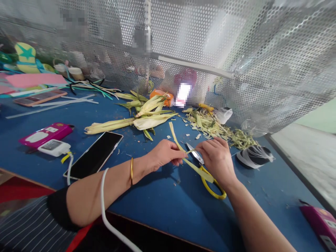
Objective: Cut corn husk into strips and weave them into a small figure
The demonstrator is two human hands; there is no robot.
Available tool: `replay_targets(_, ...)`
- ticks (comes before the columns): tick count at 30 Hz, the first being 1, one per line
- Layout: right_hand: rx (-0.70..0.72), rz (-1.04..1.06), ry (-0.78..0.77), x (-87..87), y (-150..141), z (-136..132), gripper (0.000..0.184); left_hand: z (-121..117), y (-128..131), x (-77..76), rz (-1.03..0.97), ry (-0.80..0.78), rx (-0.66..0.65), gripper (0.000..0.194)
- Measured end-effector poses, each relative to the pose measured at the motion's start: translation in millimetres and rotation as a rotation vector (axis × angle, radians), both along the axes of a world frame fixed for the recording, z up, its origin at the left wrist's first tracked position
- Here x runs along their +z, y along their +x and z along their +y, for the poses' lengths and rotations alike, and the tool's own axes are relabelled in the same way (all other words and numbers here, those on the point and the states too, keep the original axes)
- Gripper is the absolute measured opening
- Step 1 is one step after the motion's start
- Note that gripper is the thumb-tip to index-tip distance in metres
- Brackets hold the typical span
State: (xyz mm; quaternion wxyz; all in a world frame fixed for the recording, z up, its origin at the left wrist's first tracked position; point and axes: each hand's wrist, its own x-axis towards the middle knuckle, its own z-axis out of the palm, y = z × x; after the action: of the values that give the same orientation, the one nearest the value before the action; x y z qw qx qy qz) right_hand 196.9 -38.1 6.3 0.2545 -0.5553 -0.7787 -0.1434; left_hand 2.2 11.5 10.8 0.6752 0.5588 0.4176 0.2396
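your left hand (170, 153) is closed in a pinch, thumb against fingers, on a long, flat, pale yellow-green husk strip (197, 168). the strip slants across the centre of the view, one end pointing to eleven o'clock, the wider end to four o'clock. your right hand (215, 159), just beside it at three o'clock, is closed with its fingertips on a thin pale-green strand (191, 151) that spans the gap between your hands.

open metal scissors with yellow loop handles (200, 161) lie on the blue tabletop (157, 206), partly hidden by the strip and your right hand; the handles point to five o'clock.

clockwise around your hands: at twelve to one o'clock, a loose heap of shredded yellow-green husk (207, 124); at three o'clock, a black roll wound with white strands (253, 156); at four o'clock, near the table edge, a purple box-shaped item (319, 222); at nine o'clock, a dark-screened phone (98, 152), with a magenta packet-like item (47, 134) farther out; at ten to eleven o'clock, a pile of whole pale husks (153, 120).

a gold bangle (131, 171) circles your left wrist, and a white cable (103, 199) crosses that forearm. a perforated silver screen (191, 38) stands behind the table.
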Motion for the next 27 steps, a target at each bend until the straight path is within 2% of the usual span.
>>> replay_targets(3, -0.042, 0.010, 0.070, 5.4, -1, -4, 0.018, 1, -1, -0.1, -0.031, -0.050, 0.052, 0.013)
replay_targets(6, -0.084, -0.010, 0.306, 16.5, -7, -13, 0.012, 3, -2, -0.2, -0.115, -0.127, 0.141, 0.016)
replay_targets(8, -0.027, -0.058, 0.415, 21.0, -14, -20, 0.011, 4, -3, 0.6, -0.190, -0.183, 0.159, 0.024)
replay_targets(9, 0.046, -0.095, 0.410, 21.1, -19, -23, 0.013, 4, -4, 1.3, -0.232, -0.209, 0.152, 0.026)
replay_targets(11, 0.189, -0.194, 0.290, 16.5, -28, -25, 0.019, 4, -4, 2.5, -0.312, -0.250, 0.127, 0.024)
replay_targets(14, 0.268, -0.313, 0.168, 2.8, -39, -21, 0.027, 3, -4, 2.2, -0.389, -0.259, 0.095, 0.019)
replay_targets(19, 0.243, -0.433, 0.114, -12.6, -47, -16, 0.028, 0, -1, -3.8, -0.402, -0.245, 0.056, 0.015)
replay_targets(27, 0.192, -0.484, 0.149, -14.0, -48, -17, 0.027, -3, 3, -6.6, -0.395, -0.248, 0.095, 0.019)
